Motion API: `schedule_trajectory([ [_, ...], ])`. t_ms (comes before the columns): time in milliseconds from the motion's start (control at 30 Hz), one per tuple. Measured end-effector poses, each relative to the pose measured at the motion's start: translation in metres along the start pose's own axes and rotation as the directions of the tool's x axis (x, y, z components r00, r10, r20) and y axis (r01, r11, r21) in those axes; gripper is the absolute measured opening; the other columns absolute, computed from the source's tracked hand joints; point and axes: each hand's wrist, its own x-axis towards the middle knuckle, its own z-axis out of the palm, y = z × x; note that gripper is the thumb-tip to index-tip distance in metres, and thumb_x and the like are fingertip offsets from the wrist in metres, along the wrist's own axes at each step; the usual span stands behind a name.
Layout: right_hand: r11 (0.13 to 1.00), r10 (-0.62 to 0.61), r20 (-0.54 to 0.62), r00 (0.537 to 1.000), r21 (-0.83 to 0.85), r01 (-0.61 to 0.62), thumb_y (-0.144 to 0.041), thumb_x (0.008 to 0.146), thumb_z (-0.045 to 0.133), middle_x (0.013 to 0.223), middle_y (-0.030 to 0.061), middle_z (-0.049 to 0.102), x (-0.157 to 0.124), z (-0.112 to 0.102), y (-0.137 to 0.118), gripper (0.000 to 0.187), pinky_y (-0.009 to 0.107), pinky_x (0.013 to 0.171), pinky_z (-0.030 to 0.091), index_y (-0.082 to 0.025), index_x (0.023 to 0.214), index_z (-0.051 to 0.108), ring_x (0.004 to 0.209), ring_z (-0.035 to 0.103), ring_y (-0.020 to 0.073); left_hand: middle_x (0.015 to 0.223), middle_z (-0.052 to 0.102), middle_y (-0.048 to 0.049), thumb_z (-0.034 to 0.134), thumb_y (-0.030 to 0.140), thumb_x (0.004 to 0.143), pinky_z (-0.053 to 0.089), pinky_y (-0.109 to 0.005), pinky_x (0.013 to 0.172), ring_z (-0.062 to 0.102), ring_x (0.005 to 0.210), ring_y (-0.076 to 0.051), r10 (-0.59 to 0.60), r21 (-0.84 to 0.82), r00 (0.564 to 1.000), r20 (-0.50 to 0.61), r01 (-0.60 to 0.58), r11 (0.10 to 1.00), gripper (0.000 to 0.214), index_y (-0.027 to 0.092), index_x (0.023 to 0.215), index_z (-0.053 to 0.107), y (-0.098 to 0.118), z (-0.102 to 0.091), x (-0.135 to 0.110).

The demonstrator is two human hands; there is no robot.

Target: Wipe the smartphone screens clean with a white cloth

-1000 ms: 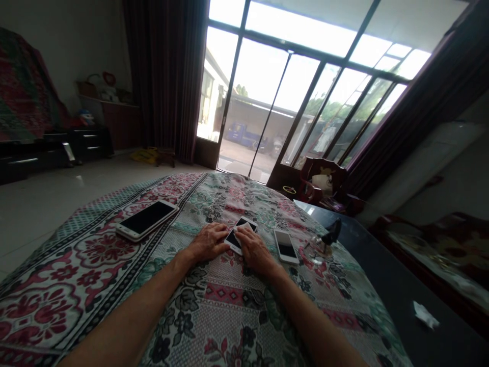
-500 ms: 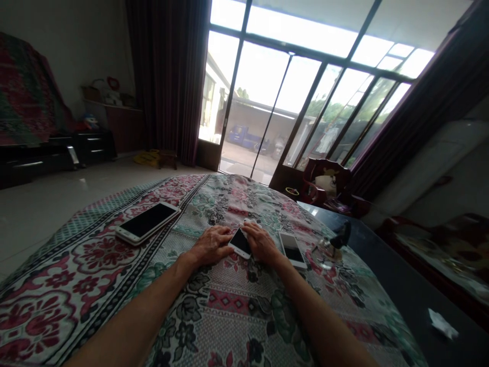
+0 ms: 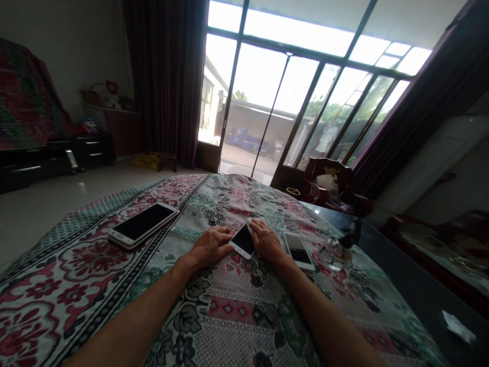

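Observation:
My left hand (image 3: pixel 210 247) lies flat on the floral cloth (image 3: pixel 229 311), its fingertips at the left edge of a white smartphone (image 3: pixel 243 240). That phone lies face up between my hands, its dark screen showing. My right hand (image 3: pixel 267 240) rests against the phone's right edge, pinching a small white cloth (image 3: pixel 249 223) at the fingertips. A second white smartphone (image 3: pixel 298 251) lies just right of that hand. Further left, a larger phone (image 3: pixel 142 223) sits on a white device or case, apart from my left hand.
A glass object with a black piece (image 3: pixel 339 251) stands near the cloth's right edge. Beyond it is a dark glossy tabletop (image 3: pixel 412 275) with a crumpled white tissue (image 3: pixel 458 326). A red wooden chair (image 3: pixel 328 178) stands before the glass doors (image 3: pixel 260 97). The tiled floor (image 3: pixel 46 204) lies left.
The white cloth has slid off the middle phone's screen toward its upper right corner, leaving the screen bare. My hands have moved slightly apart, and the view has turned a little.

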Motion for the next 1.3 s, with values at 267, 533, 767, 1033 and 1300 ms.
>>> schedule_trajectory([
  [267,0.999,-0.051,0.033,0.998,0.01,0.05,-0.015,0.092,0.042,0.144,0.0091,0.054,-0.011,-0.001,-0.018,0.045,0.041,0.115,0.031,-0.02,0.133,0.058,0.138,0.042,0.0229,0.108,0.075,-0.0027,0.064,0.024,0.086,0.047,-0.032,0.101,0.065,0.107,-0.022,-0.069,-0.038,0.995,-0.066,0.067,0.997,0.016,0.025,0.092,0.079,-0.003,0.005,0.0],
  [533,0.978,-0.192,0.029,0.981,0.088,0.189,-0.017,0.097,0.039,0.135,0.0086,0.06,-0.018,-0.007,-0.046,0.036,0.036,0.106,0.039,-0.02,0.125,0.063,0.127,0.049,0.0221,0.11,0.075,-0.0029,0.068,0.019,0.08,0.049,-0.034,0.102,0.066,0.109,-0.023,-0.079,-0.087,0.992,-0.095,0.071,0.994,0.016,0.024,0.089,0.08,-0.005,0.004,-0.001],
  [767,0.938,-0.296,-0.003,0.955,0.191,0.291,-0.018,0.097,0.045,0.125,0.0067,0.064,-0.023,-0.007,-0.061,0.03,0.034,0.1,0.042,-0.021,0.12,0.064,0.119,0.052,0.0201,0.104,0.077,-0.0039,0.071,0.02,0.074,0.053,-0.033,0.095,0.07,0.103,-0.023,-0.135,-0.133,0.986,-0.097,0.121,0.984,0.008,0.022,0.076,0.079,-0.006,0.002,-0.001],
  [1033,0.974,-0.198,0.024,0.98,0.114,0.194,-0.016,0.095,0.046,0.122,0.0065,0.066,-0.007,-0.009,-0.043,0.027,0.032,0.102,0.041,-0.02,0.111,0.067,0.117,0.055,0.0195,0.106,0.076,-0.0044,0.075,0.024,0.072,0.052,-0.031,0.095,0.07,0.102,-0.022,-0.187,-0.152,0.978,-0.09,0.172,0.973,0.009,0.022,0.079,0.08,-0.002,0.0,0.0],
  [1300,0.976,0.198,0.036,0.98,-0.1,-0.193,-0.023,0.096,0.046,0.145,0.0121,0.052,0.003,-0.009,-0.003,0.035,0.041,0.108,0.035,-0.021,0.127,0.063,0.132,0.047,0.0284,0.102,0.076,-0.0056,0.077,0.029,0.075,0.051,-0.031,0.095,0.07,0.101,-0.023,-0.188,-0.117,0.976,-0.11,0.175,0.978,0.008,0.023,0.078,0.081,0.001,0.002,-0.001],
])
